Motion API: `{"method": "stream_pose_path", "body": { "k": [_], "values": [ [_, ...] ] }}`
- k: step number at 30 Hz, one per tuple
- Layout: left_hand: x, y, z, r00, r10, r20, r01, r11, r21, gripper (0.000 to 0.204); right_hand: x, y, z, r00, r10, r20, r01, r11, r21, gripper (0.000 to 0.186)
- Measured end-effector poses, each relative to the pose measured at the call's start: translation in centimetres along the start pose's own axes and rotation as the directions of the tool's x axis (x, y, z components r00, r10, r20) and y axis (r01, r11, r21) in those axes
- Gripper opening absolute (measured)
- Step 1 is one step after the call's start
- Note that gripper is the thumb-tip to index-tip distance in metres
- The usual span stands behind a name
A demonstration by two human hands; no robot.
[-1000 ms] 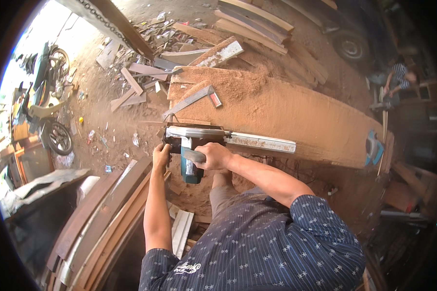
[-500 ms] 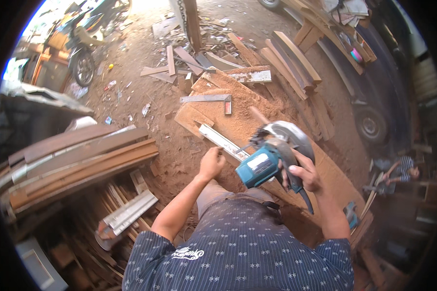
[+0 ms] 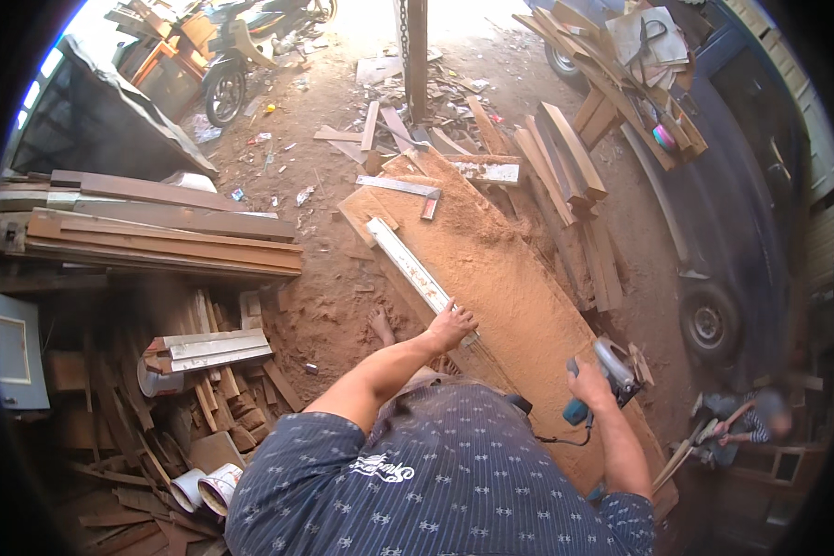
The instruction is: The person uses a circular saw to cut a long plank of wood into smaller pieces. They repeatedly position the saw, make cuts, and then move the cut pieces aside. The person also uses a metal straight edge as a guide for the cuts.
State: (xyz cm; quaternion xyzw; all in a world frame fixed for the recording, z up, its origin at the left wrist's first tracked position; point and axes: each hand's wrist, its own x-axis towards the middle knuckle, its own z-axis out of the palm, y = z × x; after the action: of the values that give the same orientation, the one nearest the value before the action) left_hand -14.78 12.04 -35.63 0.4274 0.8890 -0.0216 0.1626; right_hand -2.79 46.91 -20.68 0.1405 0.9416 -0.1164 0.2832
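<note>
My right hand (image 3: 588,385) grips a teal and silver circular saw (image 3: 614,366) resting at the board's right edge, its black cord running toward my body. My left hand (image 3: 451,324) has its fingers curled over the lower end of a white-painted wooden strip (image 3: 406,261), which lies along a broad, sawdust-covered board (image 3: 528,306). A metal square (image 3: 394,186) lies at the board's far end, near a pile of sawdust. Part of another teal tool (image 3: 595,493) shows beside my right forearm, mostly hidden.
Stacked planks (image 3: 148,241) and offcuts (image 3: 130,389) lie left, beside buckets (image 3: 221,486). More timber (image 3: 565,167) lies beyond the board. A post (image 3: 414,65) and motorbike (image 3: 227,83) stand ahead. A dark vehicle (image 3: 741,259) is at right, near another person (image 3: 751,426).
The saw, earlier held over the white strip and then lifted, has moved down and right to the board's edge. My left hand has left the saw and reached onto the strip.
</note>
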Motion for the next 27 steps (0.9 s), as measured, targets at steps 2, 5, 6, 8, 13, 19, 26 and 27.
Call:
{"method": "stream_pose_path", "body": {
  "k": [2,5,6,8,13,19,26,27],
  "values": [
    [-0.9,-1.0,-2.0,0.998,-0.052,-0.018,0.050,0.996,-0.074,0.049,2.1,2.8,3.9,0.995,0.065,0.082,-0.059,0.996,-0.071,0.042],
    [-2.4,-3.3,-11.0,0.997,-0.081,-0.014,0.076,0.973,-0.216,0.052,4.4,9.3,12.7,0.972,0.115,0.206,-0.076,0.979,-0.188,0.038],
    [-3.3,-5.0,-13.7,0.996,-0.090,0.002,0.086,0.951,-0.298,0.055,5.6,11.4,16.2,0.964,0.121,0.239,-0.066,0.971,-0.228,0.036],
    [-4.0,-6.5,-21.0,0.988,-0.143,-0.062,0.096,0.871,-0.483,0.066,7.0,17.6,24.7,0.932,0.180,0.314,-0.037,0.911,-0.410,0.035],
    [-10.8,-12.5,-26.4,0.973,-0.209,-0.101,0.131,0.853,-0.506,0.067,6.6,10.5,22.9,0.929,-0.007,0.371,0.120,0.952,-0.283,0.035],
    [-9.5,-12.0,-27.9,0.969,-0.246,-0.029,0.190,0.812,-0.552,0.072,6.2,11.9,22.6,0.942,0.070,0.328,0.006,0.974,-0.226,0.041],
    [-10.9,-8.2,-34.9,0.972,-0.199,-0.125,0.033,0.645,-0.763,0.071,3.7,-1.3,14.8,0.881,-0.416,-0.225,0.449,0.886,0.120,0.090],
    [-11.3,-8.9,-35.3,0.969,-0.197,-0.152,0.002,0.618,-0.786,0.073,3.9,-4.6,12.5,0.798,-0.476,-0.370,0.569,0.797,0.201,0.092]
  ]
}}
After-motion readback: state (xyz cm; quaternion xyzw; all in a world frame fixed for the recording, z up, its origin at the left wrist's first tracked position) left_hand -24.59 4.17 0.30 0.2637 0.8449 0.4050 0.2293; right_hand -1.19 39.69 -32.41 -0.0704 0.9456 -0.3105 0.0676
